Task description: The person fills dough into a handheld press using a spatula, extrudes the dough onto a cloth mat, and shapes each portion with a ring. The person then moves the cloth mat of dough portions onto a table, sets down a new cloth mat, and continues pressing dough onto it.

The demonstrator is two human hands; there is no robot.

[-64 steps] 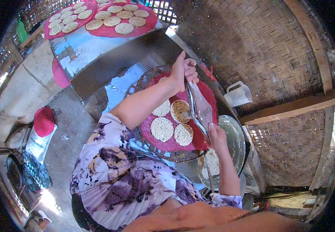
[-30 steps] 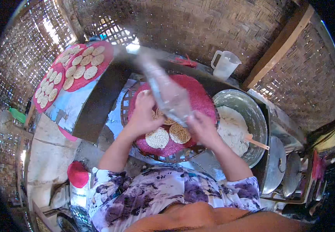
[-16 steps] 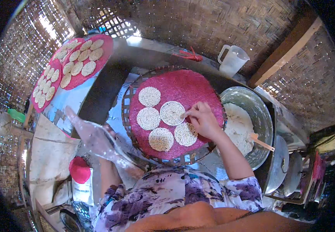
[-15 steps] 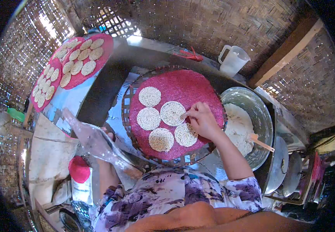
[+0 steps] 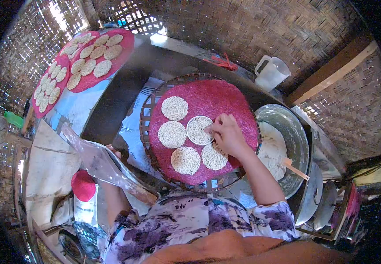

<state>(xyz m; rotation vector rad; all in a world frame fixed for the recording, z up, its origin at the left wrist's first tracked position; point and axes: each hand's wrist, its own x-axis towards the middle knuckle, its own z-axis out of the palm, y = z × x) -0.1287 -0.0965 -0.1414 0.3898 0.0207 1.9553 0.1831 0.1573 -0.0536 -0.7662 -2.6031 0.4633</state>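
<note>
My right hand is over a round pink mat, its fingertips pinched together on noodle strands inside a thin white ring. Several flat discs of pale noodle strands surround the ring, such as one noodle disc to its left. The pink mat lies on a round woven tray. On the left, my left hand grips a long, flour-smeared wooden tool, held tilted beside the tray. Most of that hand is hidden behind the tool.
At right stands a large metal basin of white dough with a wooden paddle in it. A clear plastic jug is on the back ledge. More pink mats bearing discs lie at far left. Metal lids lean at lower right.
The view has shifted slightly. The wooden tool in my left hand has tilted a little and sits lower left. My right fingertips stay at the ring, with the hand slightly changed in pose.
</note>
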